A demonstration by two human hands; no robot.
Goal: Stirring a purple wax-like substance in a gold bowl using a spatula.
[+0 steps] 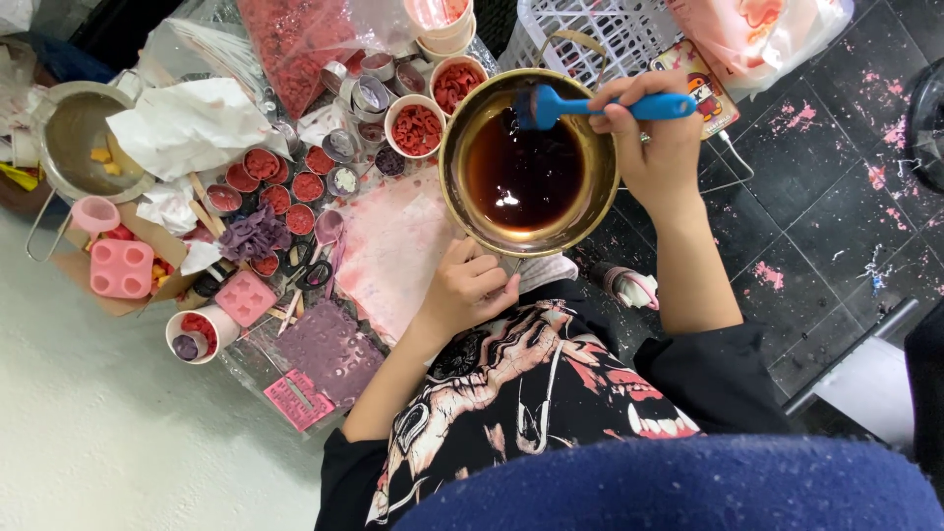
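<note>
My left hand (470,286) grips the near handle of a brass-coloured metal pot (594,193) and holds it above my lap. The pot is partly full of a dark red-brown liquid (521,172). My right hand (649,133) holds a blue silicone brush (590,106) by its handle, with the brush head resting over the far inner rim of the pot, at the edge of the liquid.
On the left stand several small tins and paper cups of red wax pieces (417,128), pink silicone moulds (122,267), crumpled white paper (187,123), scissors (307,275) and a second metal pot (69,138). A white basket (600,29) stands beyond. A dark tiled floor (836,216) lies to the right.
</note>
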